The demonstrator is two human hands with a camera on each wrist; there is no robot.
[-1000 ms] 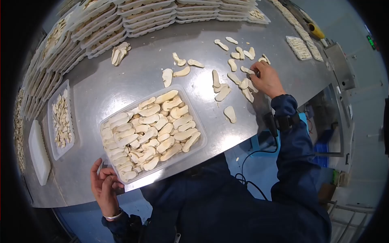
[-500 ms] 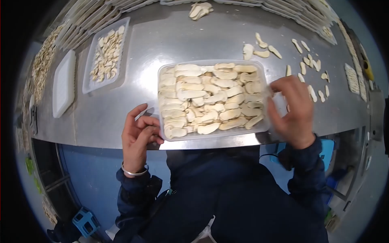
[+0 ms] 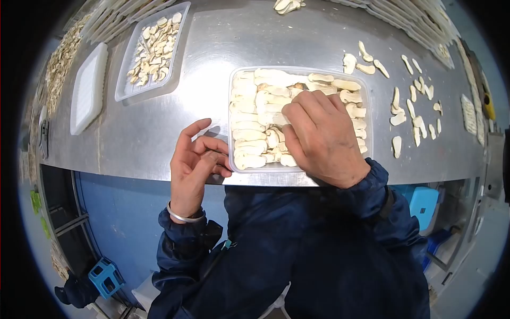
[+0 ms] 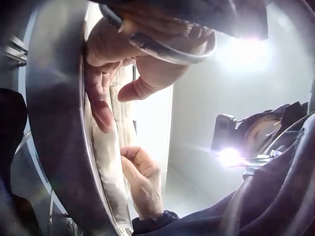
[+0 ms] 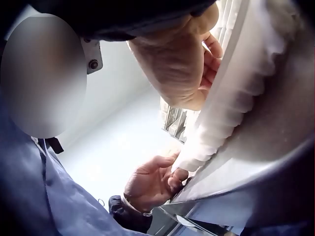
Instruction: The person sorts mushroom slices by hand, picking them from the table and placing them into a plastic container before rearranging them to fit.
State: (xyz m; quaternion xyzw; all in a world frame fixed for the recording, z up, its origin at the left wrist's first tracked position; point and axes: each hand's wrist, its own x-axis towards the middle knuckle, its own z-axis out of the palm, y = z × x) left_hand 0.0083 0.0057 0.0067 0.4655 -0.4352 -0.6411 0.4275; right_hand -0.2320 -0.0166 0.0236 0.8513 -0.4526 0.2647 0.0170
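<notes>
In the head view a clear plastic tray [image 3: 232, 101] full of sliced mushrooms [image 3: 249, 144] sits by the table's front edge. My right hand [image 3: 324, 138] is over its middle, fingers curled down at a mushroom slice [image 3: 273, 117]; the fingertips are mostly hidden beneath the hand. In the right wrist view that hand [image 5: 172, 64] bends over the tray's rim. My left hand [image 3: 194, 165] is at the tray's near left corner, fingers loosely bent, fingertips against its side. The left wrist view shows the left hand's thumb [image 4: 135, 91] apart from the tray.
Loose mushroom slices [image 3: 417, 125] lie to the right on the metal table [image 3: 212, 53]. At the left stand a second tray [image 3: 121, 87] of small pieces and a white upturned tray [image 3: 87, 90]. Stacked trays [image 3: 409, 18] line the back. A blue stool [image 3: 106, 277] is on the floor.
My right hand has moved from the loose slices at the right to over the filled tray. My left hand stays at the tray's corner. The head view has turned.
</notes>
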